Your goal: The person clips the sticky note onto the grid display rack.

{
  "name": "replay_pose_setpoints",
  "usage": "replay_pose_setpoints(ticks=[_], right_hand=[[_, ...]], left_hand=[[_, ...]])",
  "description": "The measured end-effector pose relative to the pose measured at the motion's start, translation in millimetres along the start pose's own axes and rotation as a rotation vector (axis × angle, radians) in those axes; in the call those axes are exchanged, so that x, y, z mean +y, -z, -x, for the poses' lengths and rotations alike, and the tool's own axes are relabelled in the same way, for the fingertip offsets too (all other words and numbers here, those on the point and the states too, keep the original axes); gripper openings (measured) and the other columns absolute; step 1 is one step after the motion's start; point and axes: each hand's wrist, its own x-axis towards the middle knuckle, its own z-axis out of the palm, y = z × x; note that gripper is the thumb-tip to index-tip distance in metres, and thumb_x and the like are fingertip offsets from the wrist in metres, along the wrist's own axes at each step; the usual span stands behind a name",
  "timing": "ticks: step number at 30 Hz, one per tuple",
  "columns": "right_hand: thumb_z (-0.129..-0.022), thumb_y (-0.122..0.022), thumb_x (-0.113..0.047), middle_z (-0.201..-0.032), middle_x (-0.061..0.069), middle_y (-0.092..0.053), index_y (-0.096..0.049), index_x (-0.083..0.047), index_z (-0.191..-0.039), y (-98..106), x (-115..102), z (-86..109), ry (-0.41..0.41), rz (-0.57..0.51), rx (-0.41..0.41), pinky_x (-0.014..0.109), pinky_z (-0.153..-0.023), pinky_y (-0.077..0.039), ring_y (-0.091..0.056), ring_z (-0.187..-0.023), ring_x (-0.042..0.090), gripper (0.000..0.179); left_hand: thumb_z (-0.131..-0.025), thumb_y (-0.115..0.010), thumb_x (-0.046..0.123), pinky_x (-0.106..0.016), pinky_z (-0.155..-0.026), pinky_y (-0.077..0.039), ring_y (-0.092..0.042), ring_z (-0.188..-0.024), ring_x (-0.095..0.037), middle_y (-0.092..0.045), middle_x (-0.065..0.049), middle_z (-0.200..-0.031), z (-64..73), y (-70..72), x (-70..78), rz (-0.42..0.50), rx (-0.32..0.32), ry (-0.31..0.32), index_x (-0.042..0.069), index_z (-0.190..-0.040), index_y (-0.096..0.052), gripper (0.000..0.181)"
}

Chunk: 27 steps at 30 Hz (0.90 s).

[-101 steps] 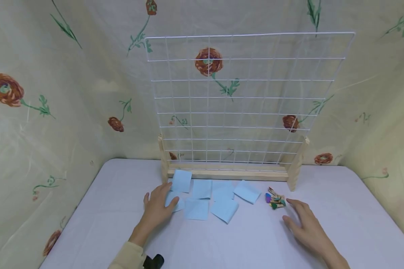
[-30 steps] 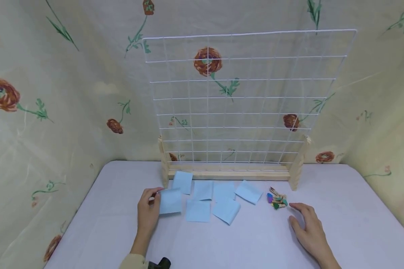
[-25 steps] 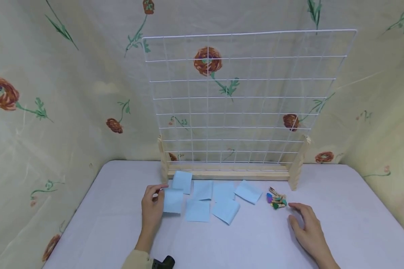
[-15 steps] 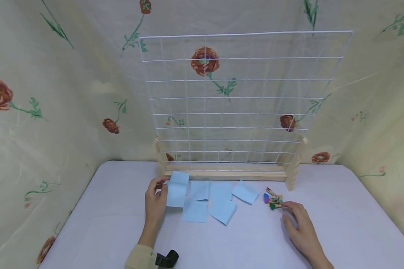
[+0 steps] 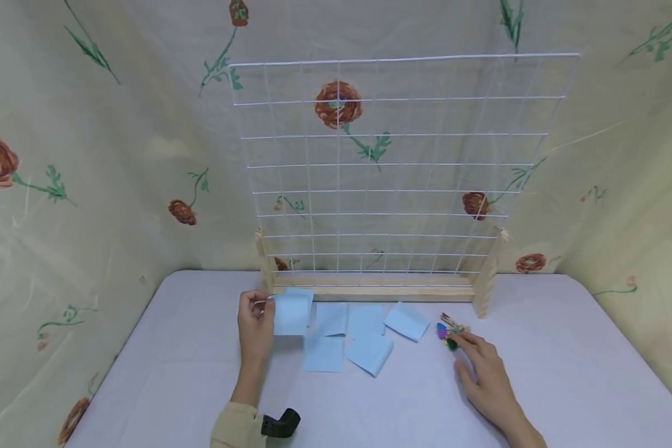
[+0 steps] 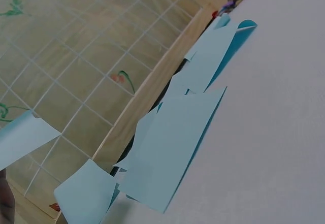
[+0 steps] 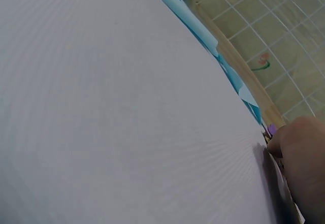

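Observation:
In the head view my left hand (image 5: 256,330) pinches a light blue folded paper (image 5: 291,315) by its left edge, lifted over another blue paper (image 5: 300,291) that lies mostly hidden behind it. The left wrist view shows the held paper (image 6: 23,137) at the left, before the wire grid. My right hand (image 5: 488,376) reaches a small pile of wooden clothespins (image 5: 447,320) with coloured ornaments. Its fingertips overlap the pile, with the thumb apart from the index finger. In the right wrist view the right hand (image 7: 304,163) hides most of the clothespins.
A white wire grid (image 5: 389,165) stands in a wooden base (image 5: 381,292) at the back of the white table (image 5: 386,410). Several blue papers (image 5: 323,354) lie in two rows before it. Flower-printed cloth (image 5: 106,205) hangs behind and at the sides.
My left hand has taken a blue paper from the front left, lifted it and moved it toward the grid. My right hand has moved left, its fingertips now over the clothespins.

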Motion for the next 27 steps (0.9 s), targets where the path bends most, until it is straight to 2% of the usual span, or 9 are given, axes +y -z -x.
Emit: replay_pose_setpoints(ticks=[2,5,10,17,27], right_hand=[[-0.081,-0.064,0.003,-0.129,0.018,-0.051,-0.053,-0.006,-0.132,-0.7,-1.6,-0.5,-0.014,0.023,-0.017,0.056,-0.088,-0.034,-0.041,-0.117,0.038,0.053],[-0.081,-0.064,0.003,-0.127,0.017,-0.052,-0.054,-0.005,-0.131,-1.2,-2.7,-0.7,-0.020,0.042,-0.020,0.055,-0.087,-0.033,-0.040,-0.117,0.037,0.051],[-0.080,-0.064,0.003,-0.122,0.019,-0.053,-0.057,-0.002,-0.127,-2.0,-2.7,0.2,-0.010,0.049,0.002,0.052,-0.086,-0.033,-0.041,-0.112,0.037,0.048],[-0.080,-0.064,0.004,-0.116,0.015,-0.053,-0.059,-0.005,-0.121,-1.5,-3.6,-1.1,-0.051,0.032,-0.009,0.051,-0.085,-0.036,-0.042,-0.108,0.033,0.043],[-0.081,-0.068,0.000,-0.107,0.011,-0.056,-0.066,-0.007,-0.110,1.6,-1.7,4.2,-0.094,0.048,-0.015,0.034,-0.079,-0.033,-0.042,-0.100,0.023,0.030]], left_hand=[[-0.090,-0.052,-0.005,-0.015,-0.063,-0.043,-0.055,-0.077,-0.006,-0.051,-0.003,-0.094,-2.0,1.1,-0.4,0.021,0.014,-0.008,-0.008,-0.103,-0.045,0.015],[-0.089,-0.052,-0.006,-0.015,-0.060,-0.042,-0.056,-0.075,-0.005,-0.049,0.000,-0.093,-2.7,1.7,0.5,0.051,0.017,-0.019,-0.010,-0.102,-0.045,0.015],[-0.088,-0.052,-0.008,-0.014,-0.062,-0.044,-0.057,-0.074,-0.004,-0.049,-0.001,-0.094,-3.3,0.7,1.8,0.068,0.013,-0.029,-0.011,-0.101,-0.045,0.015],[-0.089,-0.053,-0.007,-0.013,-0.063,-0.045,-0.059,-0.075,-0.005,-0.049,-0.002,-0.097,-6.6,1.0,2.6,0.078,0.002,-0.024,-0.011,-0.101,-0.045,0.015],[-0.088,-0.054,-0.008,-0.014,-0.061,-0.045,-0.058,-0.072,-0.005,-0.050,-0.004,-0.097,-5.5,3.7,1.8,0.055,0.015,-0.007,-0.010,-0.095,-0.045,0.011]])
